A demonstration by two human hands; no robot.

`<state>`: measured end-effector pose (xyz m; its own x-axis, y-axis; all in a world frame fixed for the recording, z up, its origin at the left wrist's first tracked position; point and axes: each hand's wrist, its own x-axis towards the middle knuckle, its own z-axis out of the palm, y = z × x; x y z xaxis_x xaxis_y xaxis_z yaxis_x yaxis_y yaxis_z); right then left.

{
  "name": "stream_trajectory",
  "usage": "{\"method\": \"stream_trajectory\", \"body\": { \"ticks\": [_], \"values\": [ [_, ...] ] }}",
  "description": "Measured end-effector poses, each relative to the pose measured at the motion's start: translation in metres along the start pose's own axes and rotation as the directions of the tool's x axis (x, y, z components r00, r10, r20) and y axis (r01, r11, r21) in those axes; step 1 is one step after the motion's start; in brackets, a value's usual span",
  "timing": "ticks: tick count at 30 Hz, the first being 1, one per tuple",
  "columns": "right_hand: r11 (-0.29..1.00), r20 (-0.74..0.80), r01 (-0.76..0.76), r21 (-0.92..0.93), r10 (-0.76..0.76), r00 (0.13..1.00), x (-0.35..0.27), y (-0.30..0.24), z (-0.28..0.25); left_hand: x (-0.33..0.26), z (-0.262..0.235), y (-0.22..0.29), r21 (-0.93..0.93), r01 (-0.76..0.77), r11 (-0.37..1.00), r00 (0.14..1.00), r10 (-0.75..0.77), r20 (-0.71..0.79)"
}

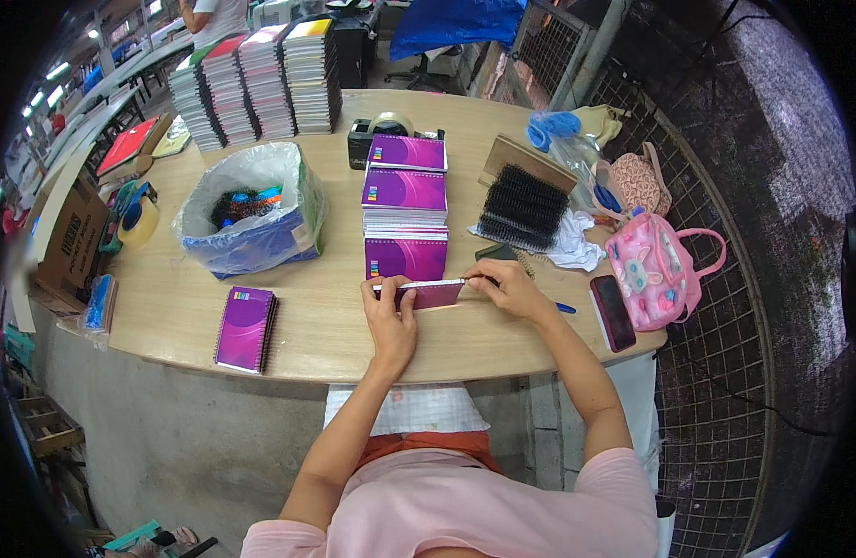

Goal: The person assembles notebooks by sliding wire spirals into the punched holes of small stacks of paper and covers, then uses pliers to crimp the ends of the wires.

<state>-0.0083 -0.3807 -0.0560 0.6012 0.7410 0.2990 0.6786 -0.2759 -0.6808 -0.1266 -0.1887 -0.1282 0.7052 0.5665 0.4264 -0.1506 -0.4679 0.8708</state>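
Observation:
A purple notebook (435,297) is tilted up on its edge near the front of the table. My left hand (391,321) grips its left end, thumb on the cover and fingers behind. At the notebook's right top corner, my right hand (507,286) is closed in a pinch; any small coil end between those fingertips is too small to make out. Just beyond lies a row of overlapping purple notebooks (406,259). To the left sits a short pile of purple spiral notebooks (245,327). Black binding coils (523,206) lie in a bundle beyond my right hand.
A plastic-lined box (302,237) stands left, tall notebook stacks (260,88) behind it. A tape dispenser (361,139) is at the back. On the right are a phone (614,312), a pink bag (653,265), a blue pen (565,308) and a white cloth (577,244).

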Motion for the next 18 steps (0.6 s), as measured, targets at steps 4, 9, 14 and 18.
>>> {"method": "stream_trajectory", "body": {
  "ticks": [4,9,14,18],
  "values": [
    [0.995,0.047,0.026,-0.091,-0.022,0.999,0.0,0.013,-0.004,0.002,0.005,0.003,0.028,-0.044,0.999,0.999,0.044,0.007],
    [0.98,0.087,0.004,-0.201,0.014,0.996,0.009,0.02,-0.002,0.003,0.007,0.003,0.029,-0.071,0.997,0.997,0.072,-0.007],
    [0.967,0.089,0.054,-0.248,-0.033,0.995,0.015,0.011,0.006,0.004,0.002,-0.01,0.078,-0.074,0.994,0.996,0.078,-0.044],
    [0.976,-0.01,0.048,-0.214,-0.051,0.999,0.007,-0.015,0.008,0.001,0.007,-0.004,0.048,-0.147,0.988,0.986,0.15,-0.076]
  ]
}}
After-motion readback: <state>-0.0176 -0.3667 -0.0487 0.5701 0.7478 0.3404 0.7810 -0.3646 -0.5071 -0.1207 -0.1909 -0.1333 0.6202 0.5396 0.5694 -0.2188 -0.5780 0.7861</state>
